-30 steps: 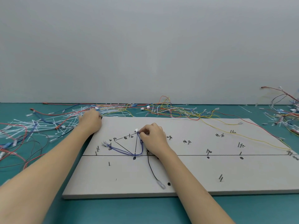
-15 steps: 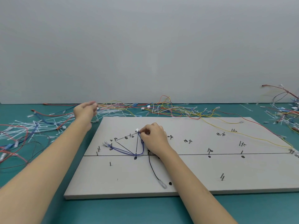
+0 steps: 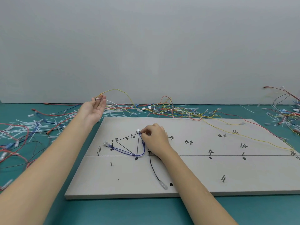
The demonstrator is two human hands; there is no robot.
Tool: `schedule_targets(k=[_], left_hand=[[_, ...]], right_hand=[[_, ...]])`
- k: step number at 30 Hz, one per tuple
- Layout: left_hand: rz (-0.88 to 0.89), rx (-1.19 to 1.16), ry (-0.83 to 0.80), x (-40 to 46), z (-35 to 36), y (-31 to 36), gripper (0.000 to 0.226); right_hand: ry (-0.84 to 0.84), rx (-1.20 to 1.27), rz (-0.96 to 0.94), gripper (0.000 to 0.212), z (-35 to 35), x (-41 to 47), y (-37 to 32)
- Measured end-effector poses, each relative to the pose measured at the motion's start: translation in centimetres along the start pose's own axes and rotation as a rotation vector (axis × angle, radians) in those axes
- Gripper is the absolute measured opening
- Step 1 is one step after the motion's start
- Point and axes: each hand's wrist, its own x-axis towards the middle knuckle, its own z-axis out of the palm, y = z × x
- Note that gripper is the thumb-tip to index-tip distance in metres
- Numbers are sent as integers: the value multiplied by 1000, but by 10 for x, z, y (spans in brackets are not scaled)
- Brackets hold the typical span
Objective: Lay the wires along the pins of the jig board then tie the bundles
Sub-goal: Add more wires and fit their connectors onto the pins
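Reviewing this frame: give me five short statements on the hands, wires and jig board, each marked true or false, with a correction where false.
1. The left hand is raised off the table, holding a yellow wire and a white wire. True.
2. The right hand is lifted clear of the jig board. False: it rests on the board, pinching at the white connector.
3. Blue wires run around pins on the board's left part. True.
4. The black wire ends beyond the board's edge. False: its clear-sleeved end lies on the board.
5. The table is red. False: it is teal.
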Motion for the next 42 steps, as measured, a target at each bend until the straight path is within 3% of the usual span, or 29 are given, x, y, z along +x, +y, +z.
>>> schedule_targets(k=[4, 10, 19, 22, 26, 33, 39, 42], left_hand=[[-26, -140, 21, -3, 1, 0, 27], [-49, -142, 23, -12, 4, -4, 24], [-193, -328, -173, -42, 35, 7, 29], [-276, -95, -247, -52, 40, 7, 19], [-335, 254, -299, -74, 49, -1, 23], [-159, 830, -363, -108, 58, -39, 9], [-173, 992, -413, -115, 47, -51, 7], [-182, 1005, -399, -112, 35, -52, 7]], right_hand=[[-1, 1, -3, 25, 0, 0, 0], [-2, -2, -4, 26, 0, 0, 0], [5, -6, -10, 25, 0, 0, 1], [2, -5, -9, 25, 0, 1, 2], [0, -4, -10, 25, 0, 1, 2], [22, 39, -8, 23, 1, 2, 2], [233, 468, -45, 17, -8, 0, -2], [245, 729, 47, 19, -19, 2, -4]])
